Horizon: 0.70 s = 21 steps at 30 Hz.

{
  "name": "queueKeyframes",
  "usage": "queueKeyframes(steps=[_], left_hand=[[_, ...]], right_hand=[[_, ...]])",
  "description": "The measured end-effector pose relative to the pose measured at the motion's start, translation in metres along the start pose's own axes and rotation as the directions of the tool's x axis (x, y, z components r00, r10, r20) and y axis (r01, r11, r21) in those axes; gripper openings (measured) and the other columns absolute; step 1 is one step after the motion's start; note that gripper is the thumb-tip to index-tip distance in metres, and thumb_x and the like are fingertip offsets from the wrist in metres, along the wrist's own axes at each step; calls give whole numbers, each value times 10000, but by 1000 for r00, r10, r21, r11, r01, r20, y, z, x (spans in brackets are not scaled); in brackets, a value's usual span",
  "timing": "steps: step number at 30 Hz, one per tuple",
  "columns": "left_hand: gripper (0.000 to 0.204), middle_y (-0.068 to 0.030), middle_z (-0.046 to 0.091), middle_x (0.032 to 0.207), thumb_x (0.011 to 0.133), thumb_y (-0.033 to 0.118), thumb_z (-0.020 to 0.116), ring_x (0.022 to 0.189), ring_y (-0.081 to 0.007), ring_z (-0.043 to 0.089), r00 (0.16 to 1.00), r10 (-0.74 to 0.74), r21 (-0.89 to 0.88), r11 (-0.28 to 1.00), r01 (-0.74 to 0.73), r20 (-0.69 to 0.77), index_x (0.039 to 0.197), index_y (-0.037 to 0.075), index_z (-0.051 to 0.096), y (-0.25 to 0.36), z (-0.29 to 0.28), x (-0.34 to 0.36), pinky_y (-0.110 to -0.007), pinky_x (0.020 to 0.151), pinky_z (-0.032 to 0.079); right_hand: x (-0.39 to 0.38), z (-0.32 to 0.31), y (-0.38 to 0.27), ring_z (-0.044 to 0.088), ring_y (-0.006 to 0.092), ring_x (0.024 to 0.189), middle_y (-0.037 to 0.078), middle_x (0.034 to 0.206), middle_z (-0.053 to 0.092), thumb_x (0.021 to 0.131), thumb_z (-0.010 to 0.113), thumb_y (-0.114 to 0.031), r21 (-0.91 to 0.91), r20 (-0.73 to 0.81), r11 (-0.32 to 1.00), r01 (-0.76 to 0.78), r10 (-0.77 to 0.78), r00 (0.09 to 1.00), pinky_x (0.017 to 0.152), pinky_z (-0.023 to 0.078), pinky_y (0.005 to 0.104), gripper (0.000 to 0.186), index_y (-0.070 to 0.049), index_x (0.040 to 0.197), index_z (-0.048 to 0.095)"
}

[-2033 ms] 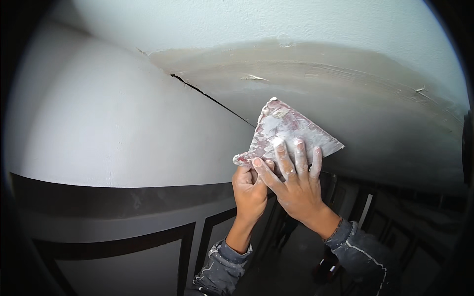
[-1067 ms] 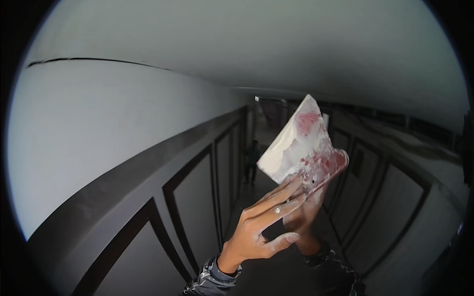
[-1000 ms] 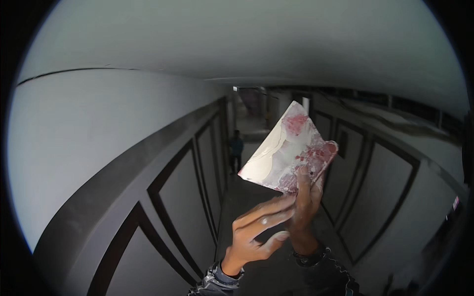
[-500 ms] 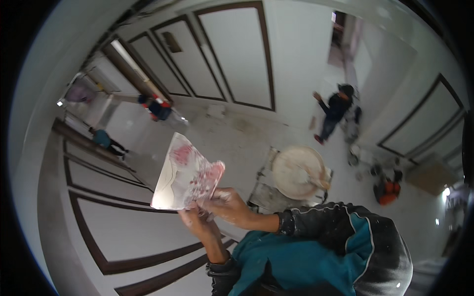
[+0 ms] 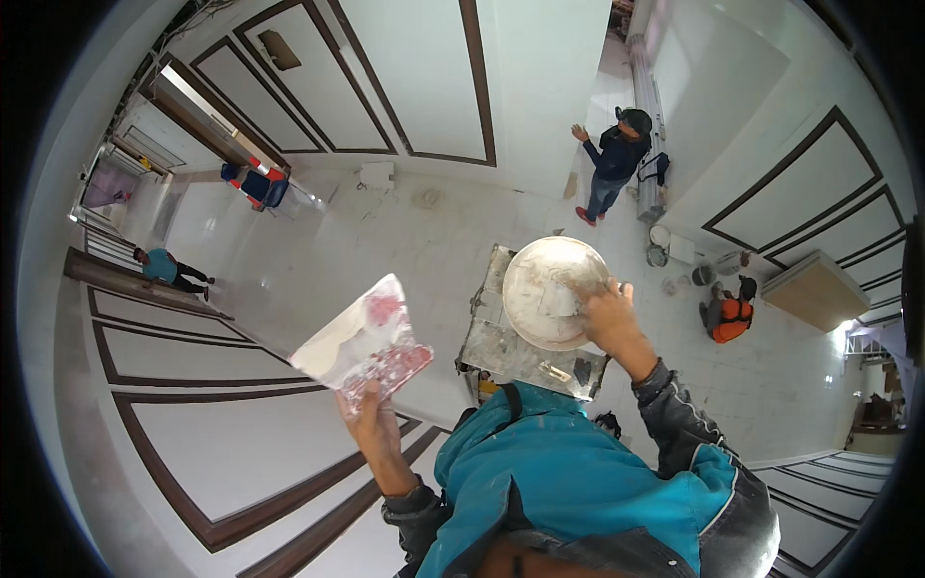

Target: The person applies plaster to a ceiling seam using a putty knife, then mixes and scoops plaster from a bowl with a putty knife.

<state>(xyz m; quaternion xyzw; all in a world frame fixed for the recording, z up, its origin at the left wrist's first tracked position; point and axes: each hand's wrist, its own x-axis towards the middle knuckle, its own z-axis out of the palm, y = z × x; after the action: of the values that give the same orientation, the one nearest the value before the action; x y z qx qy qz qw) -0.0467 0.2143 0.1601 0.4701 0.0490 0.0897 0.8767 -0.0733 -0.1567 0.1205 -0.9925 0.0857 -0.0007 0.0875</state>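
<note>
Left hand [image 5: 371, 424] now sole holder of putty spreader [image 5: 361, 332]: fingers closed on lower edge, one digit on face. Spreader sits in air left of platform's left edge, pale compound along its left side. Right hand [image 5: 615, 318] has left spreader, gone to right rim of round tub [image 5: 508, 294] on platform [image 5: 482, 339], toward far right corner; fingers half curled, I can't tell whether gripping anything. I read work as shifted from ceiling to tub.

scraper [image 5: 378, 332]: blotchy pinky-red n smeary white, kinda cream at one edge | tub [image 5: 508, 301]: off-white | surface [image 5: 501, 352]: grungy grey, pale splotches | jacket [image 5: 578, 462]: bright teal, charcoal sleeves [image 5: 674, 409] | wall panels [image 5: 241, 453]: white, dark-brown frames [image 5: 484, 96] | co-worker's vest [image 5: 734, 320]: loud orange
</note>
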Motion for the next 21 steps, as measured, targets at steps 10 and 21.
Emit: queueKeyframes(steps=[10,21], left_hand=[[449,-122,608,1205,910,5,641,1093,-214,609,967,-228,-90,967,238,109,1329,-7,478,-56,29,3,-374,962,515],[512,-128,568,1238,961,172,658,1106,-176,563,941,-130,384,923,0,313,1355,-47,415,-56,62,-4,-319,961,460]], right_hand=[[-30,-49,-18,697,378,826,195,1018,701,807,638,-176,426,-127,893,-143,215,968,759,557,442,293,-46,1060,707],[-62,-28,-89,665,261,743,134,934,638,766,657,25,597,-467,733,326,-12,884,681,557,354,429,-83,1178,706]])
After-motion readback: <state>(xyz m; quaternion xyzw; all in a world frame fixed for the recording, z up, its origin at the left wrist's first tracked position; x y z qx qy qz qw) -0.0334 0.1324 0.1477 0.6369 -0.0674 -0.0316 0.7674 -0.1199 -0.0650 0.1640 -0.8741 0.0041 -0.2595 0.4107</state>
